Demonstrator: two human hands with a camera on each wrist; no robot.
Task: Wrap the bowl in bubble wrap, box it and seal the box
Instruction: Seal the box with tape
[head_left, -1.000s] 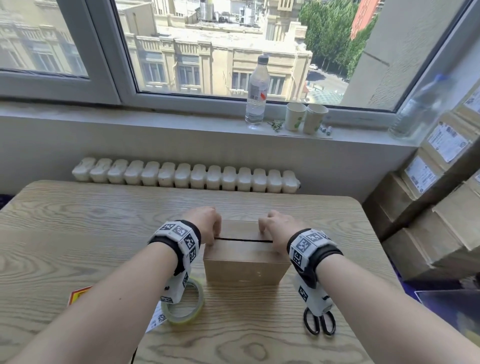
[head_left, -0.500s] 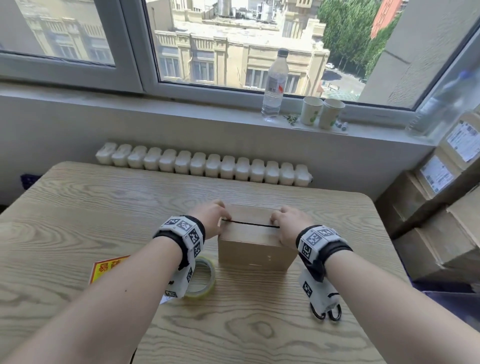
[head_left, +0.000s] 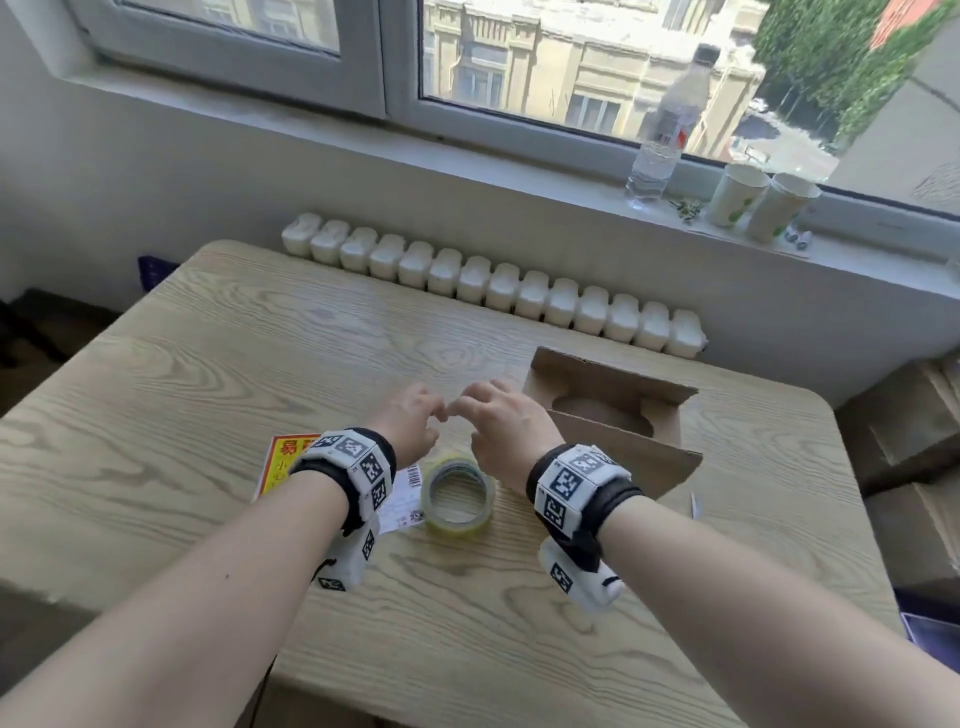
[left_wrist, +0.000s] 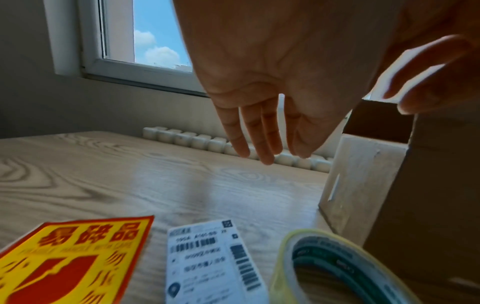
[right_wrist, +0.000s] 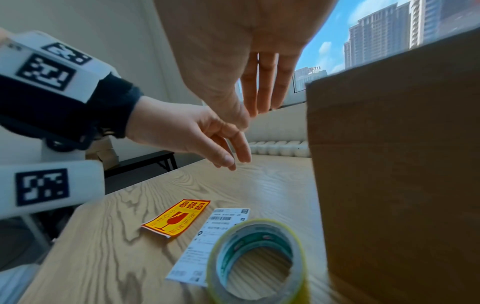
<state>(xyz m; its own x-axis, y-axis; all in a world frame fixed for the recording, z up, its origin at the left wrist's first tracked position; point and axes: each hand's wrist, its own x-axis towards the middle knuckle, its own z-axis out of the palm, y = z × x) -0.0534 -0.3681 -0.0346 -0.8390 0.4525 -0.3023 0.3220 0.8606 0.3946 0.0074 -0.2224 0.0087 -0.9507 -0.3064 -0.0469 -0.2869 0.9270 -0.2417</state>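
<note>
Wooden table (head_left: 218, 395) | box (head_left: 618, 457) flaps up, contents unclear | both grips spread, empty

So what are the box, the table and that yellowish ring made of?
The box looks like plain brown cardboard: matte, with thin cut flap edges. The table shows pale wood grain with a slight sheen; whether it is solid wood or a printed laminate cannot be told. The ring is a tape roll: glossy, see-through yellowish plastic film, probably wound on a card core.
</note>
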